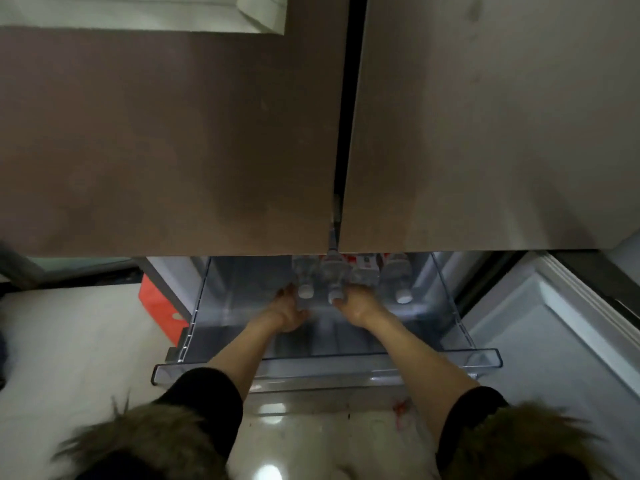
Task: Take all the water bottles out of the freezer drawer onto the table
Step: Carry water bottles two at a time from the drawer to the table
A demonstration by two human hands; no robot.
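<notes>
— Doors (pixel 166 140) first: two brown fridge panels fill the upper frame, a dark gap between them right of centre.
— And under them?
— Drawer (pixel 329 370), clear plastic, pulled out across the lower middle over a pale floor (pixel 79 341). An orange box (pixel 157 306) sits on the floor at the drawer's left.
— Where are the bottles?
— Bottles (pixel 398 278) lie in a row at the drawer's back, right of centre, white caps toward the camera, partly hidden under the doors.
— The hands?
— Left hand (pixel 289 311) reaches in just left of centre, its grip curling round the leftmost bottle's neck. Right hand (pixel 358 306) is beside it, grip closed round the next bottle's capped end.
</notes>
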